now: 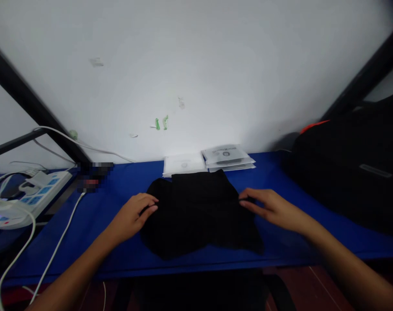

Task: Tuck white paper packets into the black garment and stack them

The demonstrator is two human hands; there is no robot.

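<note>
A black folded garment [198, 214] lies in the middle of the blue table [118, 246], close to its front edge. My left hand [133, 214] rests on the garment's left edge with its fingers curled over the cloth. My right hand [269, 207] touches the garment's right edge, fingers held together and pinching the fabric there. Both forearms reach in from the bottom of the view.
Flat clear-and-white packets [227, 156] and a white one [183, 164] lie behind the garment by the white wall. A large black bag [348, 172] fills the right side. A white power strip [31, 196] with white cables [54, 255] sits at the left.
</note>
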